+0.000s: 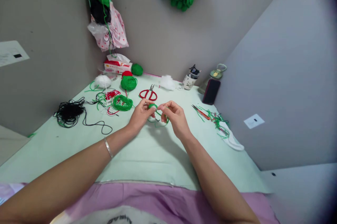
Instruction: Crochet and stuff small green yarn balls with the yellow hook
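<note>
Above the middle of the table my left hand (141,115) pinches a small green knitted or crocheted piece (152,106) between thumb and fingers. Close beside it on the right, my right hand (175,116) has its fingers closed on green yarn (159,113) that runs to the piece. A loop of this yarn hangs under both hands. Whether the right fingers also hold a hook or needle is hidden. Just beyond the hands lie red-handled scissors (149,94). Left of them is a loose coil of green yarn (122,103).
At the left lie tangled black yarn (70,111), a white yarn ball (103,81) and a green ball (129,83). A tissue box (118,66), white stuffing (167,83), a pen cup (190,80) and a phone (211,91) line the back. Orange snips (202,113) and yarn scraps (217,120) lie right.
</note>
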Available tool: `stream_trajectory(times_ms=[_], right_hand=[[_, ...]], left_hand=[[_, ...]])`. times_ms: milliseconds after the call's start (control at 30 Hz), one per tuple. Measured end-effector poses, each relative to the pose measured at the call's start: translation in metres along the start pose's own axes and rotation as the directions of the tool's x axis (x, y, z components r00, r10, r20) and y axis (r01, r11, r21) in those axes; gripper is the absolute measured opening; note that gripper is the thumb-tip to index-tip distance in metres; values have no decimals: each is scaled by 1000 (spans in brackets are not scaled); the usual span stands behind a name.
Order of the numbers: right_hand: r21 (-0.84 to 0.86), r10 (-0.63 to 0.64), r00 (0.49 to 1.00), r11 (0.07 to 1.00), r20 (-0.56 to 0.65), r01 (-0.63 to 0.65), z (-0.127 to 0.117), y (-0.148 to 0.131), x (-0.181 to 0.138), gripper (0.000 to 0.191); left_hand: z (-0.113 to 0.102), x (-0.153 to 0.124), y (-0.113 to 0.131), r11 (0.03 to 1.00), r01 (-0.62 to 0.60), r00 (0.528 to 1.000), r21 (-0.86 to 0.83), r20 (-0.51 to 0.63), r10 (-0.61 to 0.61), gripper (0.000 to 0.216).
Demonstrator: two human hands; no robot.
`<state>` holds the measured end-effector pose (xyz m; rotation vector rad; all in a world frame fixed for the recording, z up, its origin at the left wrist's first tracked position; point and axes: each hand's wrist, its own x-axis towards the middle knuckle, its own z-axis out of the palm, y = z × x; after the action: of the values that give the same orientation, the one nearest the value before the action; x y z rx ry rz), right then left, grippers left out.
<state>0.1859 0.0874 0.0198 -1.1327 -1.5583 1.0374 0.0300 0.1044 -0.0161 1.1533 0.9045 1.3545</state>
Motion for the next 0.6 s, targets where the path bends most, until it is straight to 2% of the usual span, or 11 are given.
stream_trajectory(times_ms=[100, 367, 600], right_hand=[[-68, 27, 1000, 997, -9, -27, -2, 7, 3, 34], [-208, 85, 982, 977, 166, -49, -7, 14, 7, 50], [-242, 52, 998, 969, 43, -40, -5, 18, 7, 41]], left_hand=[[3, -3, 3, 1000, -8, 999, -14, 37, 8, 25], [7, -3, -3, 999, -13, 996, -43, 83, 17, 26], [5, -6, 2, 993, 50, 992, -103, 123, -37, 30]])
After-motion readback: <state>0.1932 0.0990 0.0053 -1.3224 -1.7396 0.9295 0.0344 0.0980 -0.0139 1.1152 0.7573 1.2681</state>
